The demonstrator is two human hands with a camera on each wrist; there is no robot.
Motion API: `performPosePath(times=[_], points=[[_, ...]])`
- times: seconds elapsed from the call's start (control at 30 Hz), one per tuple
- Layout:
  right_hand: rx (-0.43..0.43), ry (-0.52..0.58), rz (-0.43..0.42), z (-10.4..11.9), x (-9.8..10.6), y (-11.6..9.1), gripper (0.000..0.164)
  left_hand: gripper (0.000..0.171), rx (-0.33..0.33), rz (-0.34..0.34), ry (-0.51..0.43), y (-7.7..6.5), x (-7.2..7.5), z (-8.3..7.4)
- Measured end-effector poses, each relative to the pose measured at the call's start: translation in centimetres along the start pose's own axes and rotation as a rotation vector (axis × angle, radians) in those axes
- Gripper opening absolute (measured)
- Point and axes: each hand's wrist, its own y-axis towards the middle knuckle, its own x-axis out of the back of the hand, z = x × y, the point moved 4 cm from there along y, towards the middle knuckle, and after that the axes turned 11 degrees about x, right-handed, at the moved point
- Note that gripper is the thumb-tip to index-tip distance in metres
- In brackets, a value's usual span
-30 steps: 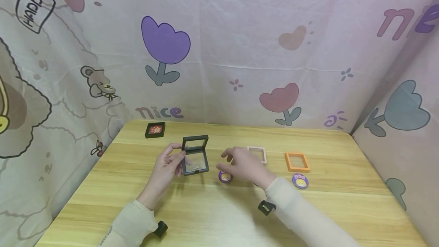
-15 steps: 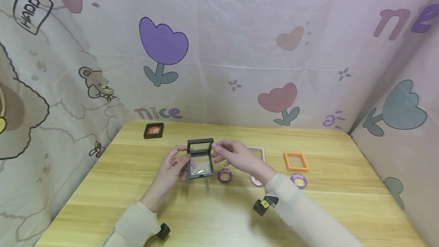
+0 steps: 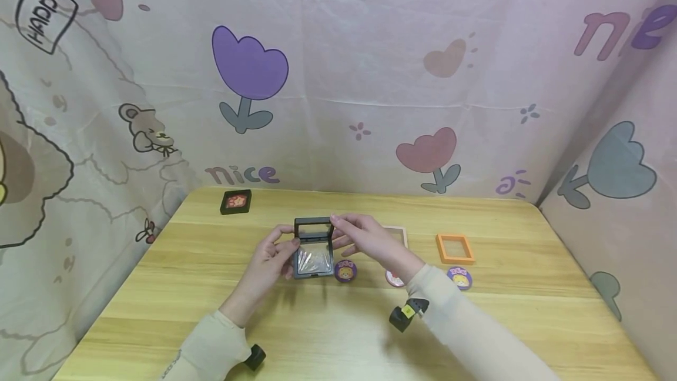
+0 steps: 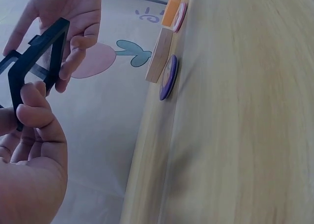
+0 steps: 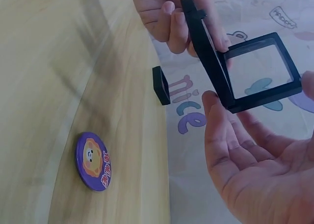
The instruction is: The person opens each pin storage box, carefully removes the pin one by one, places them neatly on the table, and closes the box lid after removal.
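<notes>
A black hinged display frame with clear film windows is held open above the table, its lid raised. My left hand pinches its left side between thumb and fingers. At the lid's upper right corner lies the thumb of my right hand, with the fingers behind the frame's right side. In the right wrist view, the right fingertips touch near the hinge of the display frame, and the thumb meets the lid's outer edge. A purple round badge with a cartoon face lies on the table just right of the frame.
A pale frame is partly hidden behind the right hand; a red-and-white badge lies by that wrist. Farther right are an orange frame and another purple badge. A closed black frame with a red picture sits back left.
My right hand has risen from over the purple badge to the display frame's lid and taken hold of it. The left hand has carried the frame slightly right.
</notes>
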Motion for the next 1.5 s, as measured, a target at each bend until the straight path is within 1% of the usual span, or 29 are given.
performPosePath(times=[0.1, 0.23, 0.4, 0.47, 0.57, 0.67, 0.73, 0.83, 1.03, 1.27, 1.37, 1.5], points=[[0.002, 0.027, 0.006, 0.05, -0.11, 0.06, 0.059, 0.028, 0.005, -0.002, 0.003, -0.02, 0.05, 0.01], [0.004, 0.024, 0.006, 0.00, -0.19, 0.11, 0.058, 0.032, 0.017, 0.006, 0.010, -0.07, 0.12, 0.02], [0.001, 0.021, -0.013, -0.19, -0.18, 0.19, 0.057, 0.040, 0.076, 0.045, -0.005, -0.06, 0.06, 0.27], [0.000, 0.027, -0.025, -0.19, -0.13, 0.17, 0.057, 0.047, 0.091, 0.078, -0.012, -0.13, 0.03, 0.35], [0.001, 0.036, -0.042, -0.15, 0.02, 0.09, 0.058, 0.067, 0.091, 0.145, -0.014, -0.35, -0.06, 0.41], [0.001, 0.049, -0.055, -0.18, 0.14, 0.02, 0.059, 0.087, 0.064, 0.217, -0.031, -0.58, -0.21, 0.39], [0.001, 0.058, -0.059, -0.28, 0.22, 0.02, 0.058, 0.093, 0.049, 0.248, -0.046, -0.66, -0.34, 0.38], [-0.001, 0.072, -0.060, -0.38, 0.34, -0.04, 0.057, 0.091, 0.022, 0.269, -0.058, -0.64, -0.46, 0.36], [-0.005, 0.054, -0.047, -0.44, 0.56, -0.27, 0.054, 0.079, 0.016, 0.236, -0.011, -0.62, -0.36, 0.30], [0.076, -0.048, -0.002, -0.26, 0.33, -0.53, 0.046, 0.074, 0.048, 0.204, 0.002, -0.74, 0.02, 0.26], [0.101, -0.078, 0.015, -0.13, 0.20, -0.63, 0.046, 0.068, 0.046, 0.195, -0.003, -0.75, 0.17, 0.30], [0.126, -0.086, 0.036, 0.03, 0.03, -0.75, 0.045, 0.063, 0.032, 0.182, -0.007, -0.68, 0.29, 0.37]])
